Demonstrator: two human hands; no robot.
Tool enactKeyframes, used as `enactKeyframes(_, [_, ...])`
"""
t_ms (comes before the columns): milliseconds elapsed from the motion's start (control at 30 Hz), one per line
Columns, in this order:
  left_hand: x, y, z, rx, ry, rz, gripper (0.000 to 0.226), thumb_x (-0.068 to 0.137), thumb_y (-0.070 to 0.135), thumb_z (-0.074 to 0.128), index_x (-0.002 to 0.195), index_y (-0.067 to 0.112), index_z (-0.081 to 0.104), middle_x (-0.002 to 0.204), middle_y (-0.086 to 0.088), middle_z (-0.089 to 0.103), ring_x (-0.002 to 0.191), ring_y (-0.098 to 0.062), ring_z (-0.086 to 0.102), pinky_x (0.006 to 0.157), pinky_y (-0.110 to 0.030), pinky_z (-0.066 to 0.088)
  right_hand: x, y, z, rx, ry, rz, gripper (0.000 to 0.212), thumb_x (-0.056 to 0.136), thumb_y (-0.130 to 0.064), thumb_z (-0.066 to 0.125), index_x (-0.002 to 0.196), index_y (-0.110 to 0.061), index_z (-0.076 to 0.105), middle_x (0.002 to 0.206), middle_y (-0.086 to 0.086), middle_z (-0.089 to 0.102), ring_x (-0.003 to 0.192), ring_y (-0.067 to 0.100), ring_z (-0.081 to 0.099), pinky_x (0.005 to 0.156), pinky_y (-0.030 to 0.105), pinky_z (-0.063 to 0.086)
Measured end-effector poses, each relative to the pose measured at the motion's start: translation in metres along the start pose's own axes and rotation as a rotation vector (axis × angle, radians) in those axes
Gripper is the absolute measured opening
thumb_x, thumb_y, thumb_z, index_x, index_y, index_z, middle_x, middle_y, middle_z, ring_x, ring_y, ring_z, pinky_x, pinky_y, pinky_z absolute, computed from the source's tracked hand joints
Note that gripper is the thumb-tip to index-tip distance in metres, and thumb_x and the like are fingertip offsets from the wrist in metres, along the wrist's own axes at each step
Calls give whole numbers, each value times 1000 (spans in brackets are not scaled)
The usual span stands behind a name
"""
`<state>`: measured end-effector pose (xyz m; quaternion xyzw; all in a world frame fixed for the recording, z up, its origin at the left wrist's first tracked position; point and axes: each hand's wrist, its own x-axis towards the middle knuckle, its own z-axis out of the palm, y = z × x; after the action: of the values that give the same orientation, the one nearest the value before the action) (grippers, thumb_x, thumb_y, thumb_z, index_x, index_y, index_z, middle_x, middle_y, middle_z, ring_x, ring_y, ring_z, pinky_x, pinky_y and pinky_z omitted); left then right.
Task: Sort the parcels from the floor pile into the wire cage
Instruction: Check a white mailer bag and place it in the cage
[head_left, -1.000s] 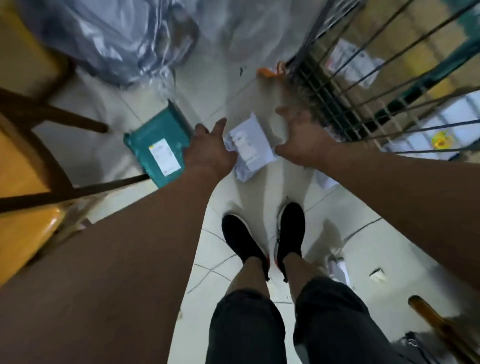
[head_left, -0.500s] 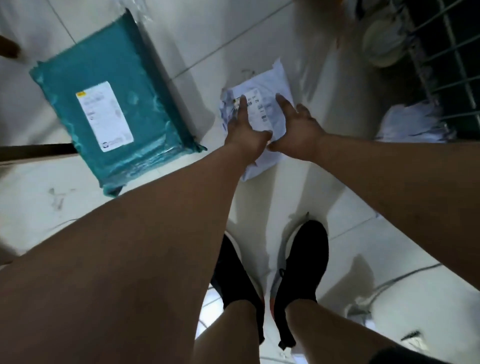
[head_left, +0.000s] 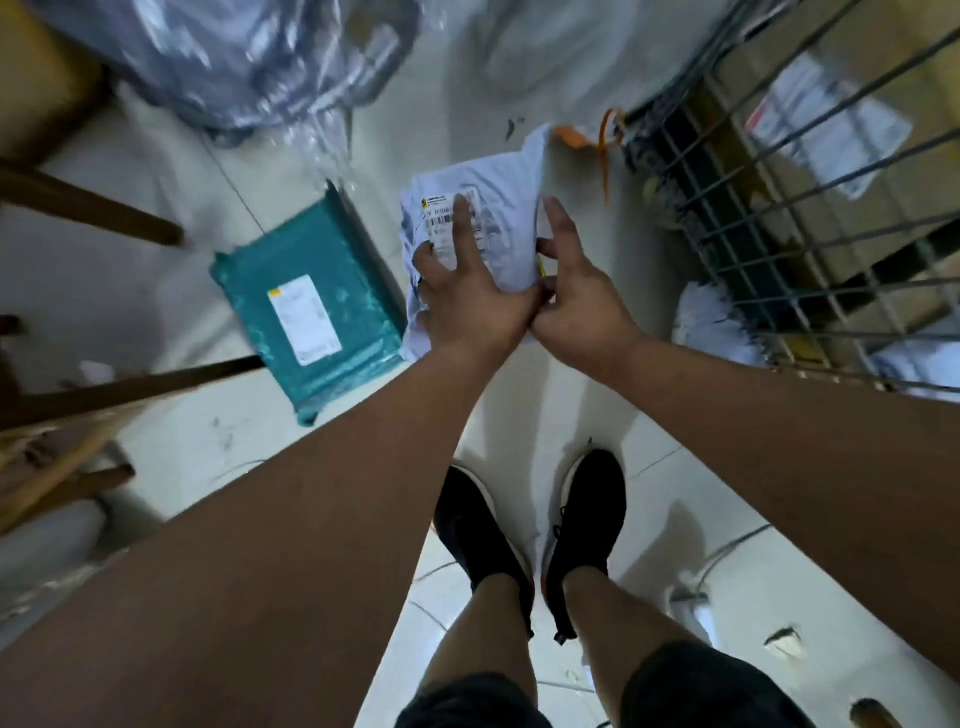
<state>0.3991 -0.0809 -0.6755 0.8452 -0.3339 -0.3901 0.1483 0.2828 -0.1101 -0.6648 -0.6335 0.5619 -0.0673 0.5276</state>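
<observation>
We see pale tiled floor (head_left: 675, 493) across the whole view. Wire cage (head_left: 737, 244) fills the right side, with cardboard boxes and a white bagged parcel (head_left: 831, 119) behind its bars. A clear plastic sheeting pile (head_left: 249, 57) sits top left, blurred, and dark wooden legs (head_left: 88, 213) run along the left edge. The teal parcel (head_left: 353, 270) lies flat on the floor left of centre, label up, one corner under a wooden leg. More white bags (head_left: 717, 327) sit on the floor against the cage base. The task item, the white parcel (head_left: 498, 208), is at centre between the teal parcel and the cage, outside the bars and held in both hands. We can't tell if it's clear of the floor. Left hand (head_left: 467, 306) is on the parcel's near left part, fingers splayed wide over its face, one across the barcode label (head_left: 447, 218), outer finger hooked at the left edge. Right hand (head_left: 582, 312) grips the right edge, index finger straight up along it, the other fingers curled in and pinching. The two hands touch at the thumbs. Black shoes (head_left: 478, 525) stand side by side below the hands. An orange tie (head_left: 605, 140) hangs at the cage's near corner.
</observation>
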Motion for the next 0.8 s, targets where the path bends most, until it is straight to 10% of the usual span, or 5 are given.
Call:
enactKeyframes(267, [-84,101,-144,188,231,216,112,74,75,65,162,38,7,155,-17,26,135,-41,44,103,-57,44,-71,-141,-84,118,82,-82,88,91,-4,63,162,-32,19,132,-19,53,106,-2,64,91,30,58])
enactKeyframes(500, [-156,217,-232,170,120,521,125,67,64,71,161,36,-6,153,-17,23,137,-39,38,105,-59,42,-126,-259,-236,-52,410,-183,54,105,-42,49,156,-30,33,153,5,43,128,18,55,104,36,47])
enactKeyframes(800, [-207,380,-219,186,170,814,121,64,67,66,162,38,0,146,-12,33,131,-38,42,101,-56,41,-170,-266,-389,-221,635,-228,88,87,-67,66,157,-29,30,154,7,30,138,23,42,114,38,42])
